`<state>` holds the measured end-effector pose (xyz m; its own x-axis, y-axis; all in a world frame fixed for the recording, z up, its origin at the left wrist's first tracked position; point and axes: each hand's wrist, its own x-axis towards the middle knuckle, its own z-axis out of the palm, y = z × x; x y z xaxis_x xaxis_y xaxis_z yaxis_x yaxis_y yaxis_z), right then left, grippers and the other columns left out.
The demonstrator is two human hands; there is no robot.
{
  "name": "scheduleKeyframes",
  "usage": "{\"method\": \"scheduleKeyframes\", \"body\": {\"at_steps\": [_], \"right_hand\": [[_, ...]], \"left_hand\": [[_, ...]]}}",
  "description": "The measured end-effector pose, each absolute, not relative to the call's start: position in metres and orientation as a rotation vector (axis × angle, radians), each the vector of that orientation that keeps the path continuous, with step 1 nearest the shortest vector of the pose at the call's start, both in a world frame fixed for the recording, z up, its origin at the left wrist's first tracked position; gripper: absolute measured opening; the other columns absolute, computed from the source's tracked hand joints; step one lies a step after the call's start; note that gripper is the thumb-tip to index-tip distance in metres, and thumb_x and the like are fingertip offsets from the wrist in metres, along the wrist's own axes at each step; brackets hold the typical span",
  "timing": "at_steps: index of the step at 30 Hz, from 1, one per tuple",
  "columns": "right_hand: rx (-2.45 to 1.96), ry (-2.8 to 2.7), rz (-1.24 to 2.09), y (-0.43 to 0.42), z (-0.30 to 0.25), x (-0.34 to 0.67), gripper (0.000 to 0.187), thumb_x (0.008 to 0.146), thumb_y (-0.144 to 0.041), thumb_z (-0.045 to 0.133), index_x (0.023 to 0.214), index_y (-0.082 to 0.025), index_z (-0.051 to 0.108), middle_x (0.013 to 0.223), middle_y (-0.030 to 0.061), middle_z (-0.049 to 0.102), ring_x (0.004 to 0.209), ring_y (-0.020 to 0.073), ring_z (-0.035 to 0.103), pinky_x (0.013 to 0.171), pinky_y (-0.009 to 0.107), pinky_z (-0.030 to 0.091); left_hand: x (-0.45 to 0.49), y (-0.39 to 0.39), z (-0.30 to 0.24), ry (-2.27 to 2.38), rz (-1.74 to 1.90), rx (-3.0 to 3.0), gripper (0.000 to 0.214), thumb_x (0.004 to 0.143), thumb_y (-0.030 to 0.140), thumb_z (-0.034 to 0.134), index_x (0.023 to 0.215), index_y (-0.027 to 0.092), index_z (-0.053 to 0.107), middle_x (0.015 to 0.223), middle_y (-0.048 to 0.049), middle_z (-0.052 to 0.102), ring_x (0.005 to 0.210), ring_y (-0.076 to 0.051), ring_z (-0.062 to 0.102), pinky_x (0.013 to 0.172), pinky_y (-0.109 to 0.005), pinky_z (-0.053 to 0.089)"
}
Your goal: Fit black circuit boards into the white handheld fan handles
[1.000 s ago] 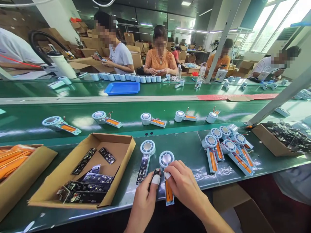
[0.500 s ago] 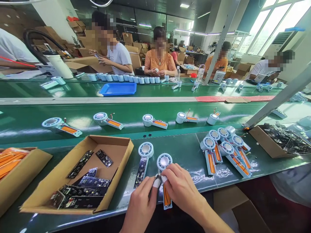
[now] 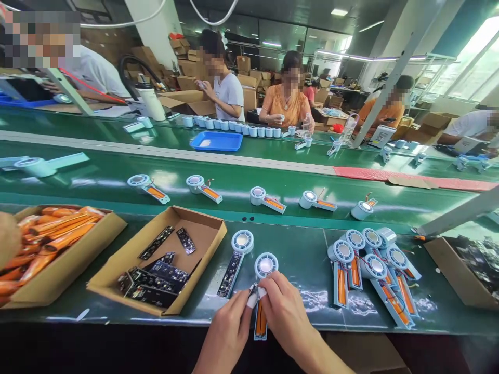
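A pale blue fan body (image 3: 265,265) with an orange battery in its handle lies at the near edge of the green bench. My left hand (image 3: 230,332) pinches a small black circuit board (image 3: 253,289) against the handle's top. My right hand (image 3: 286,314) presses its fingers on the same spot, thumb and forefinger closed on the fan handle. Both forefingers wear white finger cots. A second fan body (image 3: 241,241) with a black board fitted lies just to the left.
A cardboard box (image 3: 128,257) of black boards sits to the left, beyond it a box of orange batteries (image 3: 78,254). Several fan bodies (image 3: 370,259) are heaped at the right. More units ride the conveyor (image 3: 234,184). Other people work across the line.
The view has swung left and down. My hands have drawn closer together, and the black board has come onto the fan handle.
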<state>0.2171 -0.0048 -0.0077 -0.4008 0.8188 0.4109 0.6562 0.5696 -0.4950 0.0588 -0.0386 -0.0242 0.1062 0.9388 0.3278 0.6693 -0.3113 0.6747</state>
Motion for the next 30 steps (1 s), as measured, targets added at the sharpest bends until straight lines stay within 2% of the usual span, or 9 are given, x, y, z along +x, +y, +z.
{"method": "scheduleKeyframes", "body": {"at_steps": [7,11,16,19,22,25,27,30], "right_hand": [[-0.922,-2.024,0.689,0.008,-0.016,0.232,0.017,0.101,-0.015,0.048,0.101,-0.020,0.065,0.091,0.0053,0.067,0.081,0.0171,0.066,0.074,0.025,0.054],[-0.905,-2.038,0.755,0.013,-0.013,0.240,0.022,0.101,-0.018,0.049,0.115,-0.020,0.066,0.092,0.0059,0.068,0.079,0.0168,0.066,0.072,0.026,0.055],[-0.950,-2.097,0.711,0.009,-0.014,0.238,0.025,0.100,-0.014,0.047,0.107,-0.020,0.071,0.096,0.0075,0.068,0.085,0.0181,0.067,0.076,0.028,0.056],[-1.052,-2.036,0.694,0.004,-0.010,0.233,0.024,0.098,-0.013,0.050,0.106,-0.021,0.071,0.095,0.0074,0.068,0.086,0.0193,0.066,0.077,0.031,0.056],[-1.134,-1.851,0.882,-0.005,-0.004,0.234,0.023,0.093,-0.017,0.059,0.114,-0.022,0.069,0.097,0.0055,0.069,0.086,0.0180,0.067,0.080,0.032,0.057],[-1.157,-1.557,1.036,-0.022,-0.010,0.241,0.038,0.089,-0.026,0.067,0.127,-0.022,0.063,0.108,0.0078,0.070,0.092,0.0183,0.068,0.086,0.034,0.058],[-1.180,-1.389,1.018,-0.033,-0.021,0.243,0.037,0.089,-0.031,0.067,0.125,-0.021,0.063,0.107,0.0092,0.071,0.094,0.0194,0.070,0.087,0.035,0.058],[-1.249,-1.284,0.881,-0.044,-0.034,0.239,0.030,0.090,-0.035,0.065,0.115,-0.020,0.068,0.095,0.0075,0.073,0.088,0.0197,0.070,0.084,0.034,0.058]], "left_hand": [[0.058,-0.035,-0.014,1.438,0.991,1.855,0.029,0.102,0.029,0.039,0.086,0.023,0.062,0.077,-0.0027,0.070,0.067,-0.018,0.068,0.062,-0.025,0.051],[0.055,-0.030,-0.013,1.382,0.952,1.880,0.034,0.103,0.033,0.036,0.081,0.023,0.059,0.072,-0.0014,0.066,0.062,-0.017,0.062,0.058,-0.024,0.046],[0.052,-0.024,-0.017,1.321,0.916,1.882,0.036,0.103,0.036,0.037,0.076,0.023,0.056,0.070,-0.0002,0.064,0.061,-0.016,0.059,0.058,-0.024,0.045],[0.051,-0.023,-0.023,1.299,0.894,1.890,0.033,0.103,0.033,0.036,0.082,0.022,0.059,0.074,-0.0013,0.066,0.065,-0.017,0.063,0.061,-0.025,0.048],[0.052,-0.024,-0.033,1.325,0.929,1.858,0.029,0.102,0.032,0.036,0.093,0.022,0.062,0.084,-0.0047,0.070,0.075,-0.020,0.067,0.067,-0.029,0.053],[0.051,-0.026,-0.046,1.351,0.968,1.837,0.031,0.101,0.031,0.034,0.096,0.020,0.062,0.086,-0.0086,0.072,0.078,-0.023,0.069,0.069,-0.033,0.055],[0.049,-0.026,-0.052,1.332,0.975,1.840,0.031,0.100,0.031,0.033,0.097,0.020,0.062,0.086,-0.0102,0.072,0.079,-0.025,0.070,0.070,-0.035,0.055],[0.048,-0.025,-0.054,1.297,0.990,1.840,0.030,0.099,0.032,0.035,0.096,0.020,0.062,0.086,-0.0108,0.074,0.079,-0.025,0.071,0.070,-0.036,0.055]]}}
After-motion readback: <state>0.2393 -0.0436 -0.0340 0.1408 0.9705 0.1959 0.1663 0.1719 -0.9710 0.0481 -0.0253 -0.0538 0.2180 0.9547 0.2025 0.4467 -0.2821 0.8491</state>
